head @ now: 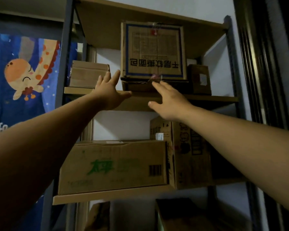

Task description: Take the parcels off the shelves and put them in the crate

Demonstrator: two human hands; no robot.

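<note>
While the printed parcel (153,50) sits on the upper shelf (207,99), left hand (109,90) and right hand (168,100) reach toward it, fingers spread, empty. Next: grip both sides, lift clear.

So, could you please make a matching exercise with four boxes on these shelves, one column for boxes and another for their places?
Boxes:
1. box with the blue frame
2. plain flat box
3. box with green letters
4. small box with a white label

Places:
A. lower shelf, left side
B. upper shelf, far left
C. upper shelf, far right
D. upper shelf, middle, on top of another box

Pairs: 1-D, 2-B, 3-A, 4-C
</note>
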